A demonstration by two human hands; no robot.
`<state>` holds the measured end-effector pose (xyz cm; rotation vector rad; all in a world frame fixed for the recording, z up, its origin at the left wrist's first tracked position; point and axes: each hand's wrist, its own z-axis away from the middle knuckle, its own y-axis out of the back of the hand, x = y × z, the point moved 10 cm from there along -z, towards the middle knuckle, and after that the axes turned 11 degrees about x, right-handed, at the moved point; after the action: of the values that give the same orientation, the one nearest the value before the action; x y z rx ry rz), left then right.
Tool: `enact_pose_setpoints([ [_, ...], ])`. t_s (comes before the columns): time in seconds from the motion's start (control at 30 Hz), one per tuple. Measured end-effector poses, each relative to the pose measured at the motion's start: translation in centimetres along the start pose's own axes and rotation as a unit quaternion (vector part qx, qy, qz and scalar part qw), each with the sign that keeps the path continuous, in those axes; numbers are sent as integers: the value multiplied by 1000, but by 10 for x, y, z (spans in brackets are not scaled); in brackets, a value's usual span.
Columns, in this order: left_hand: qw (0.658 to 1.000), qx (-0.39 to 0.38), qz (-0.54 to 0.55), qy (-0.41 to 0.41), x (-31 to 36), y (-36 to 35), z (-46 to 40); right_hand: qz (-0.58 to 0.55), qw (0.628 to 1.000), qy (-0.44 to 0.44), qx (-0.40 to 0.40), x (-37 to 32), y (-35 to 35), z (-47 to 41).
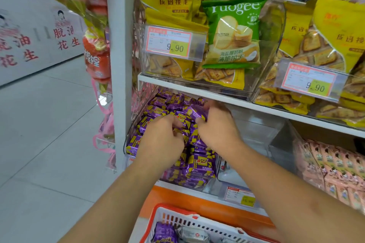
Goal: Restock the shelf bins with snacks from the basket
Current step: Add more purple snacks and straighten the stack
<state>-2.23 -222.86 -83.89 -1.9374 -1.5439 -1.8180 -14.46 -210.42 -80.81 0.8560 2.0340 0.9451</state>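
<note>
Both my hands are down in the clear bin (138, 130) on the lower shelf, settling purple snack packets (199, 163) into the heap. My left hand (164, 136) has its fingers curled around 1 packet near the top; my right hand (215, 126) pinches another beside it. I judge this the placing step. Next I should let go and reach back to the basket (169, 215) below, where more packets wait.

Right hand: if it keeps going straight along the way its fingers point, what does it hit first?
The right hand points up and back into the clear bin, already among the purple snack packets. More of those packets would likely come first; the shelf edge overhangs it, though depth is unclear.
</note>
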Motion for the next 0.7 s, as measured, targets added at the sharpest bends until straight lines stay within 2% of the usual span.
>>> enact_pose_setpoints([
  [0.1,995,1,72,62,-6,3,1,-183,979,-84,-38,10,5,22],
  [0.23,951,-66,246,173,-5,-7,17,-437,871,-184,-127,2,3,60],
  [0.3,948,-61,263,168,-2,-2,22,-494,831,-217,-136,1,6,72],
  [0.37,951,-51,260,156,-2,2,25,-501,821,-236,-141,3,5,79],
  [0.47,946,-64,274,162,1,5,30,-486,821,-252,-159,4,3,86],
  [0.57,955,-76,257,125,10,13,29,-443,850,-241,-150,7,13,85],
  [0.63,966,-73,228,95,12,16,25,-412,881,-198,-119,8,25,78],
  [0.7,976,-76,193,66,11,15,21,-378,916,-89,-98,-3,41,72],
])
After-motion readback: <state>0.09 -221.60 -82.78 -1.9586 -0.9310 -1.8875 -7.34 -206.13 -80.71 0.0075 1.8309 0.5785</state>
